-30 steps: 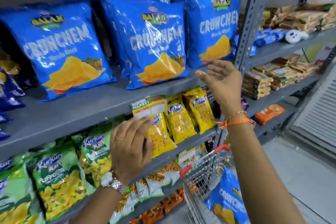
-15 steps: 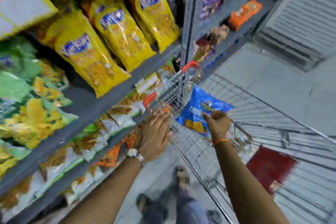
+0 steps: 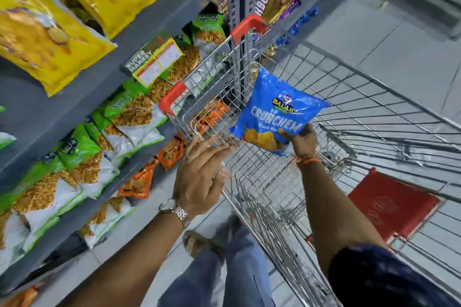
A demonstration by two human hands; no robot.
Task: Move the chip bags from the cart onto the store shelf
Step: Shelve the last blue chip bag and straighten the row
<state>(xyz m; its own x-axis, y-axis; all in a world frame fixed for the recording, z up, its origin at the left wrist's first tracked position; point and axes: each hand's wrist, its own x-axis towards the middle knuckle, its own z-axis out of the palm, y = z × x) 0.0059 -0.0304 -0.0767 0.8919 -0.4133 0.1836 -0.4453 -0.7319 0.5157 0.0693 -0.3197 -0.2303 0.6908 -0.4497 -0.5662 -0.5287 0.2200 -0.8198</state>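
A blue chip bag (image 3: 274, 109) marked Crunchem is held up above the wire shopping cart (image 3: 369, 112). My right hand (image 3: 300, 138) grips it by its lower edge, fingers closed on the foil. My left hand (image 3: 202, 172) hovers at the cart's near-left rim with fingers spread, holding nothing. The grey store shelf (image 3: 139, 40) runs along the left. The upper shelf with the other blue bags is out of view.
Yellow bags (image 3: 50, 40), green-and-white bags (image 3: 82, 172) and orange packs (image 3: 139, 182) fill the shelf levels at left. A red panel (image 3: 391, 207) lies in the cart. The cart has red corner guards (image 3: 247, 26). My legs stand on the grey floor (image 3: 411, 40).
The view dropped from the upper shelf to the cart. My right hand reached into the cart, closed on the blue bag and lifted it. My left hand came down beside the cart rim.
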